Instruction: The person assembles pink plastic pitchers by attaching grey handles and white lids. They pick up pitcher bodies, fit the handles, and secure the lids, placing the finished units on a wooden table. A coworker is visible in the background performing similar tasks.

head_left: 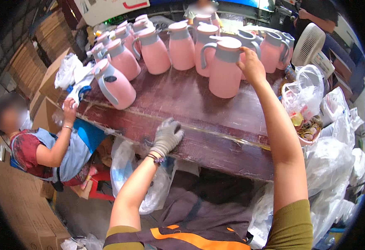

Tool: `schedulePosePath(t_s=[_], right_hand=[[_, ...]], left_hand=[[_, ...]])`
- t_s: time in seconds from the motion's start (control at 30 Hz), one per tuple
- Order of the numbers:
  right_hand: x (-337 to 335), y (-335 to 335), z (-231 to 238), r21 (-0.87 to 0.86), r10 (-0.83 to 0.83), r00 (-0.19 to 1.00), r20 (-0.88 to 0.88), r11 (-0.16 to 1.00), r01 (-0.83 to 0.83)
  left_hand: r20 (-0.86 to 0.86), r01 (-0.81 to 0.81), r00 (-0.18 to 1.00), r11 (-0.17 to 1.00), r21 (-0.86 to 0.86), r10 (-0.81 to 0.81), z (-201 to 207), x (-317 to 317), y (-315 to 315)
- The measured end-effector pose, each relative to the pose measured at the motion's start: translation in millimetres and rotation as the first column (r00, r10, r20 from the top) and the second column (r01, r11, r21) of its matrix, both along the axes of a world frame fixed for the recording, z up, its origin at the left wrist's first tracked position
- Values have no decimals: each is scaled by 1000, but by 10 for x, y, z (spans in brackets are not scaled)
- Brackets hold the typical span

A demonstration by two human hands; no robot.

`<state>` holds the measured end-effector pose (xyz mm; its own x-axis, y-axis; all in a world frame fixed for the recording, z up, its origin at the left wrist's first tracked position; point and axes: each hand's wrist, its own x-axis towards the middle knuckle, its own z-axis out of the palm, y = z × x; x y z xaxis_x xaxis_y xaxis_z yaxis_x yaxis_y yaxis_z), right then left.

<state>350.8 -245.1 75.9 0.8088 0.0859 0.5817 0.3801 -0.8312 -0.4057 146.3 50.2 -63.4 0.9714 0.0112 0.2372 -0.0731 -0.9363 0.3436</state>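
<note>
Several pink jugs with grey handles and lids stand on a dark red wooden table. My right hand, bare, grips the grey collar of the nearest pink jug, which stands upright near the table's middle. My left hand, in a grey work glove, rests flat with spread fingers on the table's front edge and holds nothing.
A seated person at the left reaches a hand to the table's left corner beside a pink jug. Plastic bags pile up at the right, a white fan stands behind them, and cardboard boxes stack at the left.
</note>
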Motion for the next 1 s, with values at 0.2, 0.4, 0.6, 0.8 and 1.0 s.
schedulePosePath(t_s=[0.2,0.4,0.6,0.8,1.0], right_hand=[[32,-261,114,-27,81,996,26,996,-80],[-1323,-546,-12,184,347,910,228,902,-390],[-2671,-1175,-732,954,589,792,-163,297,-25],[-3519,-1131,-1354,849,673,524,-522,352,395],[-4667,-2626,-1750,464,164,487,-858,653,598]], left_hand=[[-209,144,959,965,-220,-191,364,-12,-410],[132,182,983,782,-596,-128,627,-69,-380],[385,619,771,742,-259,-508,1249,-394,-1146],[279,799,595,518,-304,-754,1282,-859,-1539],[-70,182,919,575,-798,-388,769,-1177,-1328]])
